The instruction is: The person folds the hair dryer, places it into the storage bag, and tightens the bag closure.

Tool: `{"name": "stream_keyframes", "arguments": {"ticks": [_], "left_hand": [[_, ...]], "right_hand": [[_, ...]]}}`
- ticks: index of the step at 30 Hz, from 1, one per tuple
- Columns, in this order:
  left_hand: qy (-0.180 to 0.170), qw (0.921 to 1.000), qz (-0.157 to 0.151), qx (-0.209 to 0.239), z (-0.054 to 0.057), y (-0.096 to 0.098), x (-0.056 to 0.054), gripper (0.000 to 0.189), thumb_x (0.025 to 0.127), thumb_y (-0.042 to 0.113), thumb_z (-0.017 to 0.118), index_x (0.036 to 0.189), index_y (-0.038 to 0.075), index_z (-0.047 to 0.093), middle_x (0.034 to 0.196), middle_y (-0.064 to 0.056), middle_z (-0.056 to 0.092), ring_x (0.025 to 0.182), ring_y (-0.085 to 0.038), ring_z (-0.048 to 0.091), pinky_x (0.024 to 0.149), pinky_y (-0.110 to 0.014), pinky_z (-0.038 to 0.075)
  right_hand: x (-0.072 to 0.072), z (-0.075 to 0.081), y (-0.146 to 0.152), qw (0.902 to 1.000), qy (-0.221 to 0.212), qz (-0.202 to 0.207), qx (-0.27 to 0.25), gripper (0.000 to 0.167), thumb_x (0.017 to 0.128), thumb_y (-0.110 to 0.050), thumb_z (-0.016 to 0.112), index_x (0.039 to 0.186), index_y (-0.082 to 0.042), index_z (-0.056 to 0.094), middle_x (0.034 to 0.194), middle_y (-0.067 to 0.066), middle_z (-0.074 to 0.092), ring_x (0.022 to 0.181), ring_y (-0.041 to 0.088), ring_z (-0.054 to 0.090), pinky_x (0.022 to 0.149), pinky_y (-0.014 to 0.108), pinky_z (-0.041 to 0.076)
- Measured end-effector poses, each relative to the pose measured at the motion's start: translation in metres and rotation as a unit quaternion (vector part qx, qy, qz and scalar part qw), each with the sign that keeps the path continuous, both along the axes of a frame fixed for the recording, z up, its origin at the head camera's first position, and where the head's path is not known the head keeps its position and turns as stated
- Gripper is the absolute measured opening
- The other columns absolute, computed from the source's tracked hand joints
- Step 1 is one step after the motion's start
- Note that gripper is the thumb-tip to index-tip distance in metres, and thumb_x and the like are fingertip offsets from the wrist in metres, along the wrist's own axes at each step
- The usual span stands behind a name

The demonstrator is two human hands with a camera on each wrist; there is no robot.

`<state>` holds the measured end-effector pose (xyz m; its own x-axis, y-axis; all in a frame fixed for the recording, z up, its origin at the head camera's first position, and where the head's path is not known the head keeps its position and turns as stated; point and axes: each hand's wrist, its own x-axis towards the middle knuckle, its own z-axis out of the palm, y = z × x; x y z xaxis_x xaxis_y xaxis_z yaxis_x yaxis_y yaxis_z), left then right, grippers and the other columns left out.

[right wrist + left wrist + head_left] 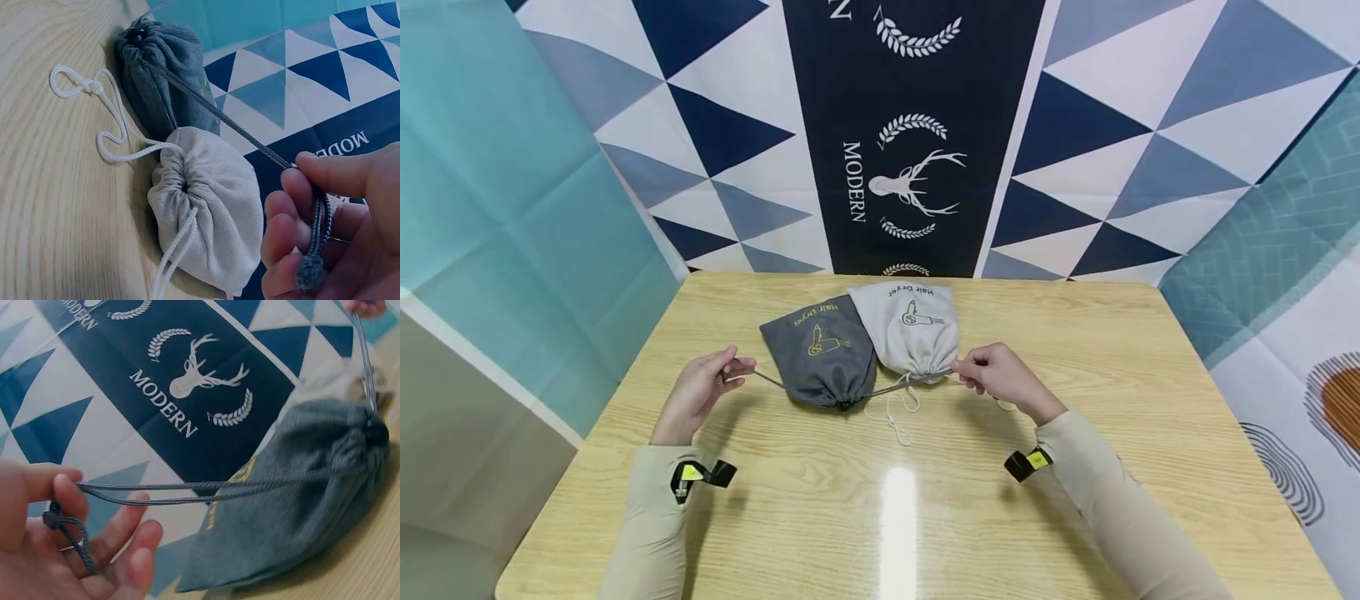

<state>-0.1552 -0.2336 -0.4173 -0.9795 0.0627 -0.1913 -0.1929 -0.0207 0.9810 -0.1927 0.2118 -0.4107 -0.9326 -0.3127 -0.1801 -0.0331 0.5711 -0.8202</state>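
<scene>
A dark grey drawstring bag (pixel 827 354) marked "Hair Dryer" lies on the table, its mouth gathered tight toward the near side. My left hand (pixel 703 387) pinches one looped grey cord (pixel 187 494) between thumb and index finger, its knotted end hanging against the palm. On the other side my right hand (pixel 1000 375) pinches the opposite cord (pixel 219 115), with the knot (pixel 309 272) dangling below the fingers. Both cords stretch out taut from the bag's mouth. A light grey drawstring bag (pixel 910 321) lies beside the dark one, also gathered, under the line of the right cord.
White cords (pixel 895 412) of the light bag trail loosely over the wooden table (pixel 805 517). A patterned cloth (pixel 917 125) hangs behind the table's far edge, and teal cloth (pixel 512 192) hangs at the left.
</scene>
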Motion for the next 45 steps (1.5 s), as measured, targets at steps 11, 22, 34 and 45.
{"name": "stream_keyframes", "arguments": {"ticks": [11,22,34,45], "left_hand": [[-0.011,0.9868,0.015,-0.161,-0.004,-0.012,0.005,0.037,0.104,0.034,0.046,0.102,0.001,0.063,0.080,0.015,0.065,0.081,0.003,0.063,0.084,-0.026,0.054],[-0.011,0.9823,0.005,-0.187,-0.005,-0.020,0.006,0.040,0.103,0.036,0.046,0.103,-0.001,0.063,0.082,0.012,0.066,0.081,0.002,0.063,0.085,-0.026,0.054],[-0.020,0.9791,0.003,-0.202,-0.007,-0.027,0.002,0.043,0.102,0.039,0.047,0.104,0.000,0.064,0.082,0.013,0.066,0.081,0.001,0.063,0.086,-0.029,0.053],[-0.052,0.9657,-0.007,-0.255,-0.008,-0.033,0.001,0.041,0.101,0.041,0.050,0.090,0.002,0.058,0.077,0.005,0.059,0.074,-0.011,0.058,0.075,-0.029,0.052]], "right_hand": [[0.001,0.000,0.007,0.9999,0.000,0.008,0.009,0.034,0.097,-0.027,0.059,0.070,-0.008,0.063,0.061,0.002,0.055,0.058,0.018,0.048,0.052,0.026,0.037],[0.001,0.000,0.011,0.9997,-0.009,0.008,0.019,0.031,0.098,-0.023,0.058,0.072,-0.007,0.063,0.065,0.008,0.056,0.059,0.024,0.051,0.051,0.027,0.038],[0.000,-0.003,0.014,0.9992,-0.035,0.015,0.012,0.031,0.098,-0.025,0.058,0.077,-0.002,0.063,0.066,0.006,0.055,0.056,0.017,0.047,0.050,0.029,0.039],[0.000,-0.003,0.022,0.9984,-0.048,0.029,0.011,0.031,0.098,-0.023,0.058,0.078,-0.001,0.062,0.065,0.007,0.053,0.054,0.014,0.043,0.052,0.032,0.040]]}}
